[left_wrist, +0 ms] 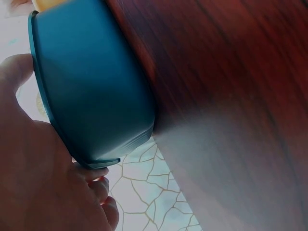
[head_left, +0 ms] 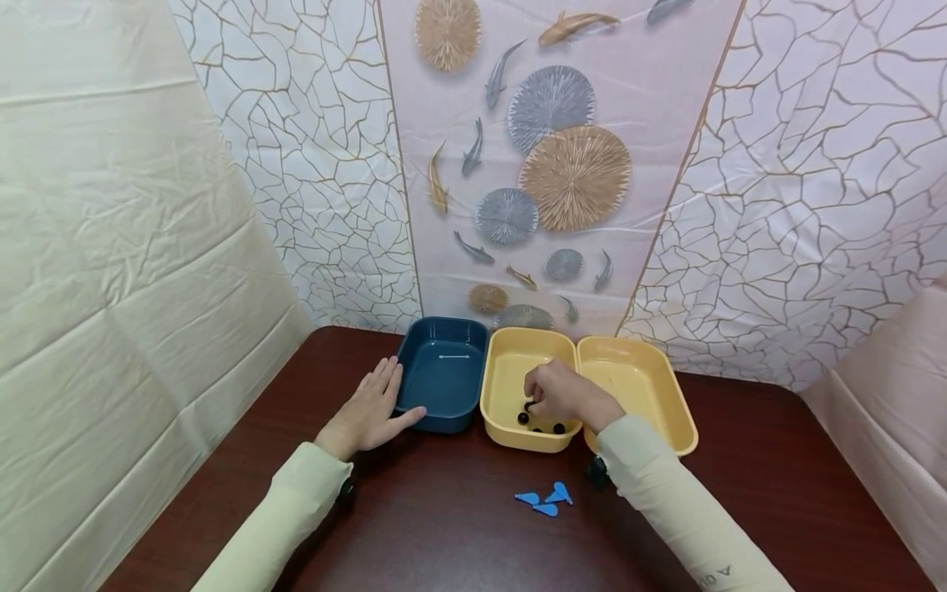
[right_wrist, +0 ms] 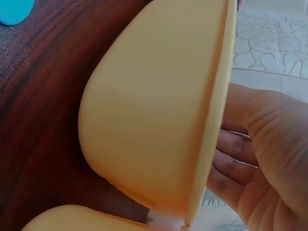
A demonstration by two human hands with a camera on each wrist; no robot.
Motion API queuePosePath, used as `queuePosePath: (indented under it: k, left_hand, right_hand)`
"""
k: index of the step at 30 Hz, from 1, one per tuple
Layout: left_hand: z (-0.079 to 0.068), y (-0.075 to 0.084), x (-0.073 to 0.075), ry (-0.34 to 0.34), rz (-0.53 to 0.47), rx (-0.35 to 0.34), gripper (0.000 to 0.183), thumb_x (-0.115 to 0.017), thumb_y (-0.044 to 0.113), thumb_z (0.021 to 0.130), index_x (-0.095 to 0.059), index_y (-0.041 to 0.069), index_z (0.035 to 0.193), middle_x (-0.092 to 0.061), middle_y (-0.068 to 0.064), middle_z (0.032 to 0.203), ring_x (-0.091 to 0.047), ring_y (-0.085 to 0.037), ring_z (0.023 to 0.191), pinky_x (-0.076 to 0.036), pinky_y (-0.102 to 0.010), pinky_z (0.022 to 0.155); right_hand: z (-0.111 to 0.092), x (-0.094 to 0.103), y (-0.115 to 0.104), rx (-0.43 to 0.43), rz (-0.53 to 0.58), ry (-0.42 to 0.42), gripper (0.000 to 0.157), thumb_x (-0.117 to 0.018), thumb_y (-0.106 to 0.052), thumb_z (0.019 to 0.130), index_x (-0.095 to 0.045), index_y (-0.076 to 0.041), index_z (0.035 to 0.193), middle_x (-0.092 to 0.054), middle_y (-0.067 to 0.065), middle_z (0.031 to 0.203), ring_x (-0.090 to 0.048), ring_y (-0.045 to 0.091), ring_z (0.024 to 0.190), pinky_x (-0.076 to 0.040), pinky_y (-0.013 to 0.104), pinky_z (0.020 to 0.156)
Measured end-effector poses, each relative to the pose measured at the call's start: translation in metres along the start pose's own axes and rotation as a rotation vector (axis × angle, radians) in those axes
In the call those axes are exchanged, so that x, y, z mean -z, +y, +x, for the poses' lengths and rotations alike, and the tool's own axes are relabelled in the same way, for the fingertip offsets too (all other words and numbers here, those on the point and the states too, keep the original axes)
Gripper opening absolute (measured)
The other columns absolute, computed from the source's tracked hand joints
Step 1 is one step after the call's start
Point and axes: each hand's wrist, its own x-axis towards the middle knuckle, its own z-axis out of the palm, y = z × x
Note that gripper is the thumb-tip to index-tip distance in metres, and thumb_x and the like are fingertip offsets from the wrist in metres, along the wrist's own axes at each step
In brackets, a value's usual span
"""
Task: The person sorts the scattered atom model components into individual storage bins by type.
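Observation:
My left hand [head_left: 370,411] rests with straight fingers on the left rim of a dark blue tray [head_left: 444,378], its thumb over the near corner. In the left wrist view, the thumb and fingers touch the tray's edge. My right hand [head_left: 558,389] reaches down into the middle yellow tray [head_left: 510,362], fingers bent downward. Several small black round pieces [head_left: 524,418] lie in that tray, one of them right at the fingertips. Whether the fingers pinch it cannot be seen. In the right wrist view, the tray's wall [right_wrist: 149,106] hides the fingertips.
A second yellow tray [head_left: 629,378] adjoins the middle one on the right, below my right forearm. Several blue drop-shaped pieces [head_left: 546,510] lie on the dark wooden table [head_left: 444,526] in front of the trays. A patterned cloth [head_left: 355,205] hangs behind the table.

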Motion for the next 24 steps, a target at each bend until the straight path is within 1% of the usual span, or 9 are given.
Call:
queuePosePath:
  k: [4, 7, 10, 14, 16, 20, 24]
  left_hand:
    - [-0.001, 0.000, 0.001, 0.011, -0.010, -0.012, 0.101, -0.048, 0.066, 0.104, -0.014, -0.006, 0.166, -0.009, -0.024, 0.177, -0.007, -0.042, 0.166, -0.015, -0.060, 0.133]
    - [-0.001, 0.000, 0.001, 0.017, -0.016, -0.017, 0.100, -0.048, 0.065, 0.104, -0.015, -0.006, 0.166, -0.010, -0.024, 0.177, -0.007, -0.043, 0.166, -0.014, -0.060, 0.134]
    - [-0.001, 0.001, 0.002, 0.018, -0.018, -0.019, 0.100, -0.048, 0.065, 0.104, -0.015, -0.006, 0.166, -0.009, -0.023, 0.177, -0.007, -0.043, 0.166, -0.013, -0.060, 0.134]
    - [0.000, 0.001, 0.003, 0.018, -0.016, -0.021, 0.100, -0.048, 0.065, 0.104, -0.015, -0.006, 0.166, -0.009, -0.024, 0.177, -0.007, -0.043, 0.165, -0.013, -0.060, 0.134]
    - [-0.001, 0.001, 0.004, 0.019, -0.014, -0.022, 0.101, -0.048, 0.066, 0.104, -0.016, -0.006, 0.166, -0.010, -0.024, 0.177, -0.008, -0.044, 0.165, -0.014, -0.061, 0.133]
    - [-0.002, 0.001, 0.004, 0.019, -0.012, -0.021, 0.101, -0.049, 0.066, 0.104, -0.016, -0.006, 0.166, -0.010, -0.024, 0.177, -0.008, -0.044, 0.165, -0.014, -0.061, 0.133]
    - [-0.002, 0.001, 0.003, 0.011, -0.006, -0.019, 0.100, -0.047, 0.066, 0.104, -0.015, -0.006, 0.166, -0.010, -0.023, 0.177, -0.008, -0.043, 0.166, -0.014, -0.060, 0.134]
  right_hand:
    - [-0.002, 0.006, -0.001, 0.001, -0.006, 0.001, 0.016, -0.079, -0.007, 0.091, -0.077, -0.001, 0.106, -0.079, 0.013, 0.102, -0.074, 0.017, 0.089, -0.063, 0.034, 0.080]
    - [-0.003, 0.017, -0.007, 0.022, -0.018, 0.007, 0.020, -0.081, -0.009, 0.090, -0.077, 0.000, 0.108, -0.079, 0.014, 0.103, -0.076, 0.020, 0.090, -0.064, 0.034, 0.081]
    - [-0.008, 0.029, -0.017, 0.045, -0.022, 0.003, 0.019, -0.082, -0.010, 0.090, -0.077, -0.001, 0.106, -0.079, 0.015, 0.104, -0.076, 0.020, 0.091, -0.064, 0.033, 0.081]
    - [-0.019, 0.044, -0.033, 0.067, -0.037, -0.010, 0.017, -0.082, -0.011, 0.091, -0.077, -0.004, 0.106, -0.079, 0.011, 0.103, -0.075, 0.017, 0.090, -0.063, 0.030, 0.080]
    - [-0.026, 0.050, -0.041, 0.092, -0.057, -0.015, 0.018, -0.082, -0.012, 0.091, -0.077, -0.005, 0.106, -0.079, 0.008, 0.101, -0.075, 0.017, 0.089, -0.063, 0.030, 0.079]
    - [-0.038, 0.056, -0.054, 0.120, -0.091, -0.028, 0.018, -0.083, -0.014, 0.091, -0.077, -0.006, 0.105, -0.079, 0.005, 0.101, -0.074, 0.016, 0.090, -0.063, 0.029, 0.080]
    - [-0.050, 0.055, -0.061, 0.149, -0.110, -0.041, 0.018, -0.084, -0.013, 0.090, -0.077, -0.007, 0.105, -0.078, 0.004, 0.100, -0.074, 0.017, 0.090, -0.062, 0.030, 0.080]
